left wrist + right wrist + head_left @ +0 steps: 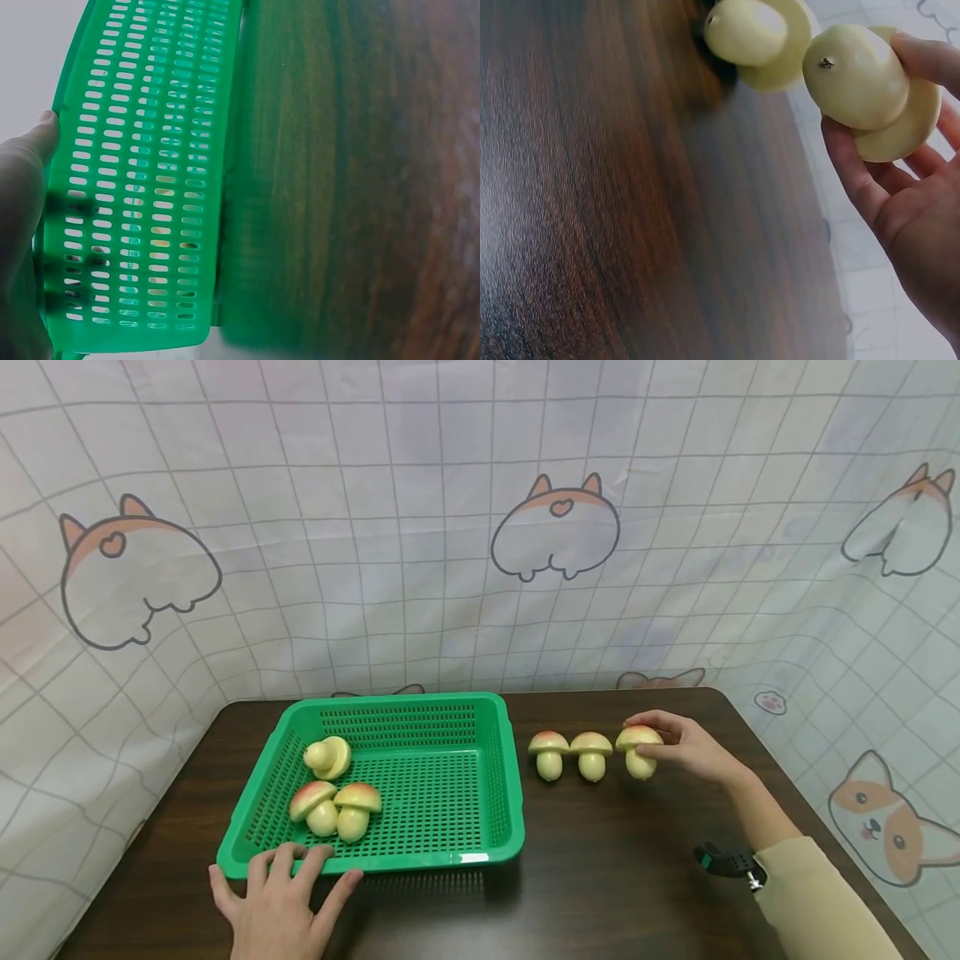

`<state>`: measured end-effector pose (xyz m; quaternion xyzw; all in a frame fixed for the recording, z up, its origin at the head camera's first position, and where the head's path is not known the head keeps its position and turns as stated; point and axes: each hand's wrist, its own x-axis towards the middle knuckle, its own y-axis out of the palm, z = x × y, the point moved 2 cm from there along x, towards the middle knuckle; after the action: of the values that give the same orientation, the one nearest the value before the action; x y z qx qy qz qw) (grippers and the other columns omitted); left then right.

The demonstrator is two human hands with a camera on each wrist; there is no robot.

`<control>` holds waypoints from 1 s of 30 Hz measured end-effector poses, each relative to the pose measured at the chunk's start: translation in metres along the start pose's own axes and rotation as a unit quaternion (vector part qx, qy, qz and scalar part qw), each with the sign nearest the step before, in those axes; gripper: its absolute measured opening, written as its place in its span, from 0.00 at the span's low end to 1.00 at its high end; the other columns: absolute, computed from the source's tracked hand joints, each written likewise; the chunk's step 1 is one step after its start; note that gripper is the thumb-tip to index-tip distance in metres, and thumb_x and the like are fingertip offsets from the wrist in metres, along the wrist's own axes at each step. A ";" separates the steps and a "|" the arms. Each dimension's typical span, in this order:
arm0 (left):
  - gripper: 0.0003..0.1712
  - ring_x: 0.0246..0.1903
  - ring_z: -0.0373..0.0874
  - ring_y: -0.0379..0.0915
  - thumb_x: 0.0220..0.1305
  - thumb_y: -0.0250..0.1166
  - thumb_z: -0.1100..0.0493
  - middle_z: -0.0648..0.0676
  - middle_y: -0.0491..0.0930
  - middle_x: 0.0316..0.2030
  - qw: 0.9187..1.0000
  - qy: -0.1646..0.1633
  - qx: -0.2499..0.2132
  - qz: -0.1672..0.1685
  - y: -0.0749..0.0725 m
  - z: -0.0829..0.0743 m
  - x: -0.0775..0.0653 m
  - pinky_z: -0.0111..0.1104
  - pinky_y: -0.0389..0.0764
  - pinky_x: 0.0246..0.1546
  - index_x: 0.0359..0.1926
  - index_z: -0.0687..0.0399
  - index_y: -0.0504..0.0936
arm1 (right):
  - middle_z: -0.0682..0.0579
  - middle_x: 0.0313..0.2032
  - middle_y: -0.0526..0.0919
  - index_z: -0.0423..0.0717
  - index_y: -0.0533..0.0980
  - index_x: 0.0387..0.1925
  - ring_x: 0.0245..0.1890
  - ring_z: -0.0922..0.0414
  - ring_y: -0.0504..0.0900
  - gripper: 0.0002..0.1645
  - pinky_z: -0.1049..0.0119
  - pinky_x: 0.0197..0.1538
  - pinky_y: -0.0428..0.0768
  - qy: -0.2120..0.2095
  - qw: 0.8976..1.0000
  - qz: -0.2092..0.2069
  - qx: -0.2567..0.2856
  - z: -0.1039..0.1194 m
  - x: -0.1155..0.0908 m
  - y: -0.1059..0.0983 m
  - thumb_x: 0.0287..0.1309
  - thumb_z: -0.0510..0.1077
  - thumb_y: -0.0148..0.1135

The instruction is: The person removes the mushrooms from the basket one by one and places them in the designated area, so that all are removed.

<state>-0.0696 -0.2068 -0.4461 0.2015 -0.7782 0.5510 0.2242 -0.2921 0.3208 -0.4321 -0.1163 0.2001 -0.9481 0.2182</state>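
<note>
In the head view my right hand point(686, 747) grips a toy mushroom point(641, 768) with a reddish-yellow cap and pale stem. The right wrist view shows the thumb and fingers of that hand point(922, 202) around the mushroom point(859, 79), stem end toward the camera. Just left of it, two similar mushrooms point(550, 764) point(592, 766) stand side by side on the table. My left hand point(281, 902) holds the near rim of a green plastic basket point(420, 862), fingers hooked over its left part. Inside the basket are three mushrooms, one point(327, 757) lying tipped near the back.
The dark wooden table point(600, 885) carries everything. A black strap-like band point(726, 862) is at the right wrist, by the pale sleeve point(813, 893). Behind and beside the table hangs a white gridded cloth point(450, 585) with corgi drawings.
</note>
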 end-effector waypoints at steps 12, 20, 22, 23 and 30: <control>0.26 0.49 0.65 0.69 0.64 0.67 0.31 0.56 0.78 0.42 1.000 -0.003 -0.004 0.001 -0.001 -0.002 0.001 0.81 0.32 0.59 0.43 0.48 0.86 | 0.38 0.56 0.80 0.30 0.72 0.64 0.46 0.57 0.82 0.30 0.65 0.44 0.82 0.030 1.000 0.000 0.001 -0.021 0.007 0.000 0.65 0.38 0.70; 0.25 0.48 0.64 0.68 0.64 0.67 0.32 0.56 0.78 0.42 1.000 -0.005 -0.003 0.011 -0.002 -0.002 0.001 0.81 0.32 0.59 0.44 0.47 0.86 | 0.34 0.56 0.79 0.30 0.71 0.65 0.46 0.58 0.81 0.30 0.67 0.46 0.80 0.049 0.999 -0.008 -0.011 -0.031 0.007 0.003 0.66 0.39 0.69; 0.25 0.48 0.64 0.68 0.63 0.68 0.32 0.56 0.78 0.41 1.000 -0.004 -0.002 0.011 -0.002 -0.002 0.002 0.81 0.33 0.58 0.44 0.47 0.86 | 0.35 0.56 0.79 0.30 0.71 0.65 0.46 0.59 0.81 0.30 0.67 0.45 0.80 0.050 0.998 -0.011 -0.020 -0.032 0.006 0.003 0.66 0.39 0.69; 0.25 0.48 0.64 0.68 0.63 0.68 0.32 0.56 0.78 0.42 1.000 -0.004 -0.002 0.012 -0.002 -0.002 0.002 0.81 0.33 0.58 0.44 0.47 0.86 | 0.35 0.56 0.79 0.31 0.71 0.65 0.46 0.59 0.81 0.30 0.67 0.45 0.80 0.049 0.998 -0.011 -0.024 -0.032 0.006 0.004 0.67 0.39 0.69; 0.26 0.49 0.65 0.68 0.64 0.68 0.32 0.57 0.78 0.42 1.000 -0.009 0.003 0.023 -0.003 -0.002 0.002 0.80 0.32 0.59 0.44 0.48 0.86 | 0.35 0.59 0.77 0.32 0.71 0.66 0.48 0.59 0.80 0.31 0.67 0.47 0.80 0.047 0.998 -0.003 -0.034 -0.038 0.009 0.005 0.67 0.41 0.69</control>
<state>-0.0687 -0.2057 -0.4419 0.1895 -0.7828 0.5567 0.2037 -0.3096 0.3249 -0.4671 -0.0795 0.2415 -0.9459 0.2014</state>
